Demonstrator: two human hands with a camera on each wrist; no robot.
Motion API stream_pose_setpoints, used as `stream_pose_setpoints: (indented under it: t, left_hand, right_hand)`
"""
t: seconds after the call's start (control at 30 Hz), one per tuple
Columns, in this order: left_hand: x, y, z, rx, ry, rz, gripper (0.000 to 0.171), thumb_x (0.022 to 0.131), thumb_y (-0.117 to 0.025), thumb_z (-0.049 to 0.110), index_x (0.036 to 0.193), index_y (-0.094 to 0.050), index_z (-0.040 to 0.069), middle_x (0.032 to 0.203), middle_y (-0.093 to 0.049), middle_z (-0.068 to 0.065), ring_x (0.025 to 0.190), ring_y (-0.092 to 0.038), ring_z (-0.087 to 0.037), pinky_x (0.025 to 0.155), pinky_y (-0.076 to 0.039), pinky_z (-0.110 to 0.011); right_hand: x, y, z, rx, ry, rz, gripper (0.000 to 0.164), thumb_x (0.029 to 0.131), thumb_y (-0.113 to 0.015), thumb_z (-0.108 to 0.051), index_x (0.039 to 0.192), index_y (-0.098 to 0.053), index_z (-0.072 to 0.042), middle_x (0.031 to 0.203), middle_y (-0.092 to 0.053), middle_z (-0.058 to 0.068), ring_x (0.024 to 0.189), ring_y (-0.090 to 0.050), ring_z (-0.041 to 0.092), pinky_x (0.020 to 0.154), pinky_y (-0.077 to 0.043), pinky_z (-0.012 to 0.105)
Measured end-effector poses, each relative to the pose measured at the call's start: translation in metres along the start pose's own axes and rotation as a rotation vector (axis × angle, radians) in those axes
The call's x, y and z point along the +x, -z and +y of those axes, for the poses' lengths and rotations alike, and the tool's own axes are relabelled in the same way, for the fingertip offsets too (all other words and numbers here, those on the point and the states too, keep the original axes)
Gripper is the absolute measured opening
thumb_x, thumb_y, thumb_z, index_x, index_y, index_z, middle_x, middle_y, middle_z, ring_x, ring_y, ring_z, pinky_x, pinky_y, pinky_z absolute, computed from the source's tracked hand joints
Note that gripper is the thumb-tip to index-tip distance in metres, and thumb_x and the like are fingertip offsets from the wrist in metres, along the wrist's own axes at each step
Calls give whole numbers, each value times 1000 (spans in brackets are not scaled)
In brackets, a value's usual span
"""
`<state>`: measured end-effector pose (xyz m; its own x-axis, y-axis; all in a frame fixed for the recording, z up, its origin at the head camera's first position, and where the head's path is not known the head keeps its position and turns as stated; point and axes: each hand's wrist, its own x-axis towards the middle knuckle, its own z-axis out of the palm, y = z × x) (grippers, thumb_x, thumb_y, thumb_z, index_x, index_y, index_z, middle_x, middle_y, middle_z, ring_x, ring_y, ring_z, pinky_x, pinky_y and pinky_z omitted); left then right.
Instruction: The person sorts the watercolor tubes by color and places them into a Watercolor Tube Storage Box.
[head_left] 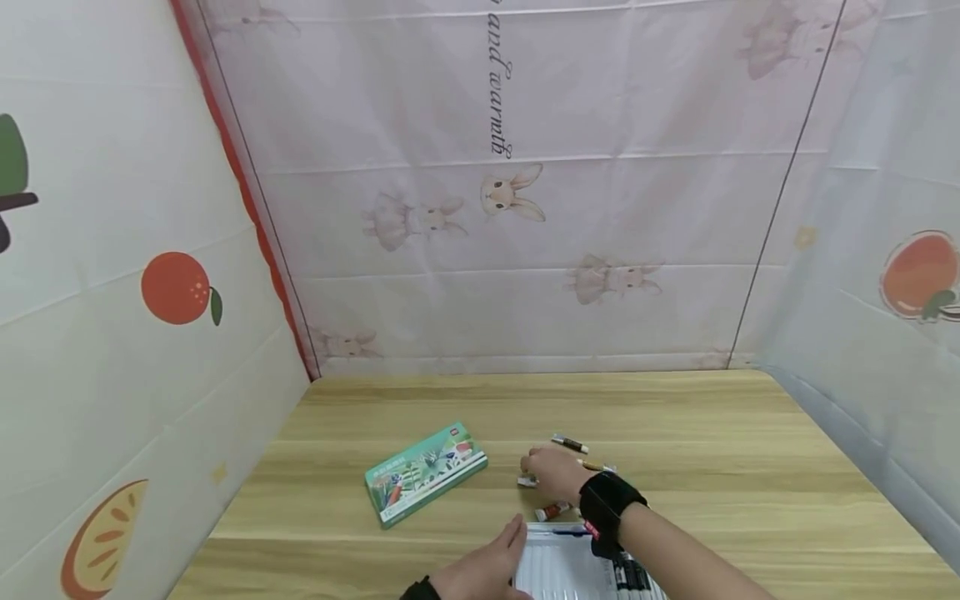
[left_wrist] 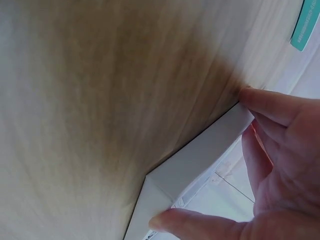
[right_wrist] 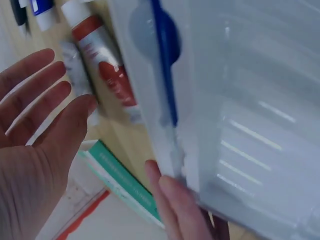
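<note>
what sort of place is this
Probably an indoor tabletop booth for craft work: creased sheets printed with rabbits and fruit enclose a wood-grain table on three sides, and what look like paint tubes lie on it.

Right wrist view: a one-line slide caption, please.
The right hand hovers near a red-and-silver tube while the left hand holds the edge of a white tray.
</note>
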<state>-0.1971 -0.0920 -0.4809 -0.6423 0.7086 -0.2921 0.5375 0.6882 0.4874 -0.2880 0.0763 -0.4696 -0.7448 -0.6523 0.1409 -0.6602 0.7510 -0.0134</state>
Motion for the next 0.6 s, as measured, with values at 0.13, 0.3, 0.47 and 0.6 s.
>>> stream_pose_setpoints:
  t: [0.13,0.3,0.47,0.6]
  left_hand:
    - [-1,0,1,-15,4,2,85,75,-50,51,133,-19,-4,136,-17,-20,122,-21,-20,92,-31,-25]
    - [2,-1,-3,11,7,-11,85,76,-47,53,134,-16,-1,137,-14,-18,123,-20,-18,92,-31,-25]
    - [0,2,2,0,25,-4,85,75,-49,52,133,-19,-1,137,-15,-18,123,-20,-17,91,-32,-24]
    - [-3,3,6,-18,32,7,83,76,-52,48,132,-20,-3,136,-17,-18,122,-21,-17,92,-31,-24]
  right_hand:
    - [0,-5,0,25,-18,-6,21,67,-61,5,78,-64,-13,70,-52,-5,64,-51,10,55,-43,21]
    - [-1,-3,0,50,-11,-10,20,69,-63,1,81,-66,-13,71,-52,-5,66,-52,10,57,-44,21]
    - [1,-6,1,25,8,30,21,69,-62,2,82,-66,-14,72,-53,-5,66,-53,10,55,-44,21]
    - [1,-12,5,10,42,74,21,69,-63,2,81,-66,-15,72,-54,-5,65,-53,9,54,-43,19]
